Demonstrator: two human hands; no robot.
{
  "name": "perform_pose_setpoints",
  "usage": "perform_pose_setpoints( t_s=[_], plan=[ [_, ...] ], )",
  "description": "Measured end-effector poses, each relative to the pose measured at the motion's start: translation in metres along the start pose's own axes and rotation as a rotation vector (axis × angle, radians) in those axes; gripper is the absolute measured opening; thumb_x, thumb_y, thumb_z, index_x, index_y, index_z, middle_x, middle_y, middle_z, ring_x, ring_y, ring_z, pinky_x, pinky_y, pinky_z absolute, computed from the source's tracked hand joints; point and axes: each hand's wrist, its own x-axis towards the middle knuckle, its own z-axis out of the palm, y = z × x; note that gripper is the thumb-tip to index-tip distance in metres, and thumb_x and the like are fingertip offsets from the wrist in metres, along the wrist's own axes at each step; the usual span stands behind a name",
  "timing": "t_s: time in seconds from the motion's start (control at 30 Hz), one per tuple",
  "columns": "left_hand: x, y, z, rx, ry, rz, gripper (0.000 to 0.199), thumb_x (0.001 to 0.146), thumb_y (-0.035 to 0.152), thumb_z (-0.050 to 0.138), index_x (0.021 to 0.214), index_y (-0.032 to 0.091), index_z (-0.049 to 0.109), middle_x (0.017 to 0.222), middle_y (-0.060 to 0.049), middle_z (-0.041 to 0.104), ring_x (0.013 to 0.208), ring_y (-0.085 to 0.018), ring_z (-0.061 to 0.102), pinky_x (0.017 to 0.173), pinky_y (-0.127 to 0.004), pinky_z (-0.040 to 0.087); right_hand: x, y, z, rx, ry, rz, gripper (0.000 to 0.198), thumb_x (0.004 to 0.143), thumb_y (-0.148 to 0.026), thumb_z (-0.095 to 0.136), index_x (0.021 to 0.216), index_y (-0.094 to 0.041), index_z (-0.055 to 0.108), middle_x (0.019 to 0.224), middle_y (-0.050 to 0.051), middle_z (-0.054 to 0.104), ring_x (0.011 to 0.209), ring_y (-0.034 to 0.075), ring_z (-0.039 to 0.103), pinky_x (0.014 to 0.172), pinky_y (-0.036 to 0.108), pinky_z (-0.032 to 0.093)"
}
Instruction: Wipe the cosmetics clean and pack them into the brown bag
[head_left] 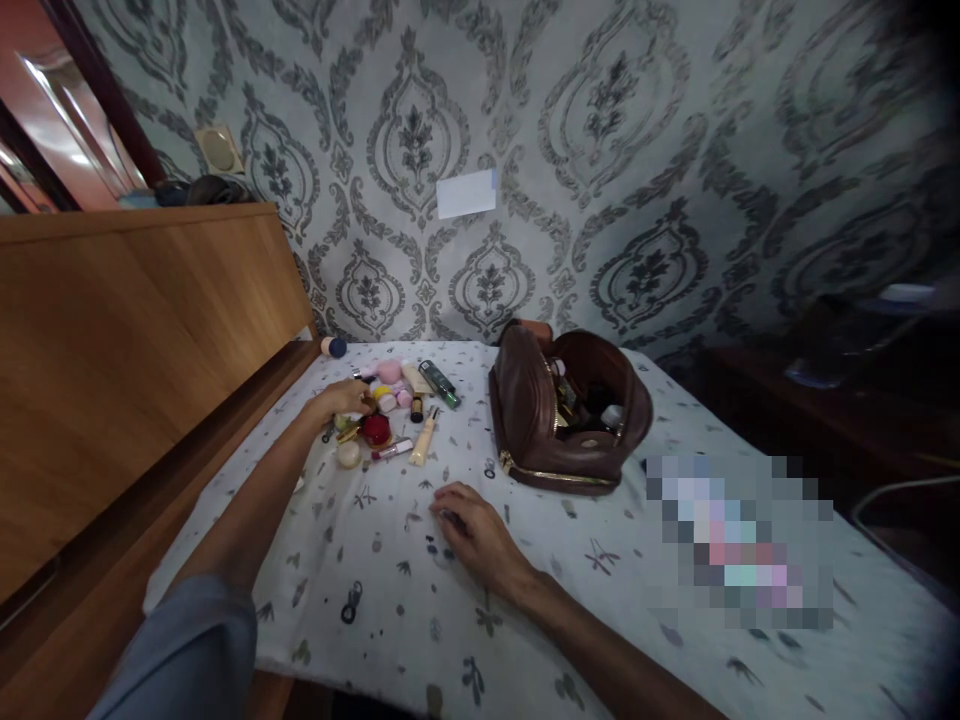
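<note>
My left hand (pixel 347 399) reaches into a pile of small cosmetics, its fingers closed at a small dark item that I cannot make out. Around it lie a red jar (pixel 376 430), a yellow-lidded jar (pixel 385 398), a pink item (pixel 388 371) and a round cream-coloured piece (pixel 349 455). On the pile's near right side are a lip gloss tube (pixel 393 449), a beige tube (pixel 424 440) and a small dark bottle (pixel 417 409). Nearer to me, my right hand (pixel 476 535) rests on the patterned sheet (pixel 397 620), fingers loosely bent and apart, with nothing visible in them.
A brown leather bag (pixel 521 400) stands unzipped to the right, with several items inside. A green packet (pixel 440 384) lies behind the pile. Wooden board (pixel 150 330) borders the left side; patterned wall rises behind. A pixelated patch covers something at right.
</note>
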Motion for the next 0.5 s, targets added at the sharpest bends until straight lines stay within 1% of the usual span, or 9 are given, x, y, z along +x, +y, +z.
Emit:
perform_pose_setpoints(
  t_s=[0.07,0.13,0.2,0.33,0.4,0.5],
  plan=[
    [-0.003,-0.004,0.001,-0.065,0.053,0.024,0.030,0.067,0.032,0.075,0.095,0.021,0.074,0.094,-0.002,0.075,0.088,-0.022,0.068,0.075,-0.027,0.049,0.000,0.000,0.000,-0.003,-0.004,0.007,0.025,0.083,-0.005,0.051,0.095,-0.018,0.068,0.105,0.009,0.065,0.097,0.020,0.062,0.086,0.033,0.051],
    [-0.005,-0.007,0.003,-0.135,0.107,0.046,0.031,0.064,0.034,0.074,0.093,0.022,0.075,0.092,-0.001,0.076,0.086,-0.022,0.068,0.074,-0.025,0.049,0.001,0.001,0.000,-0.008,-0.005,0.011,0.024,0.083,-0.006,0.051,0.095,-0.018,0.068,0.106,0.009,0.065,0.098,0.020,0.062,0.086,0.033,0.051],
    [-0.007,-0.009,0.005,-0.207,0.170,0.062,0.031,0.065,0.038,0.072,0.092,0.021,0.075,0.092,-0.002,0.076,0.085,-0.021,0.067,0.074,-0.025,0.049,0.001,0.001,0.000,-0.008,-0.007,0.014,0.024,0.084,-0.006,0.051,0.095,-0.018,0.068,0.106,0.010,0.065,0.097,0.021,0.062,0.085,0.034,0.051],
    [-0.009,-0.018,0.002,-0.334,0.354,0.052,0.036,0.075,0.042,0.061,0.096,0.017,0.075,0.093,-0.005,0.075,0.087,-0.021,0.065,0.075,-0.027,0.049,0.001,-0.001,-0.001,0.020,-0.001,0.022,0.023,0.084,-0.007,0.051,0.094,-0.019,0.068,0.105,0.009,0.065,0.095,0.020,0.062,0.083,0.033,0.051],
    [-0.013,-0.028,-0.004,-0.375,0.462,0.006,0.036,0.077,0.041,0.057,0.096,0.015,0.074,0.091,-0.006,0.074,0.085,-0.020,0.063,0.074,-0.027,0.047,0.001,-0.001,-0.001,0.031,0.006,0.020,0.022,0.085,-0.008,0.051,0.094,-0.020,0.068,0.104,0.009,0.065,0.094,0.020,0.063,0.083,0.032,0.051],
    [-0.022,-0.050,-0.016,-0.411,0.600,-0.098,0.036,0.076,0.041,0.057,0.091,0.014,0.074,0.081,-0.004,0.072,0.076,-0.018,0.058,0.067,-0.026,0.043,0.001,0.000,-0.001,0.037,0.011,0.007,0.023,0.085,-0.009,0.051,0.094,-0.021,0.068,0.104,0.008,0.065,0.095,0.020,0.063,0.084,0.033,0.051]
  ],
)
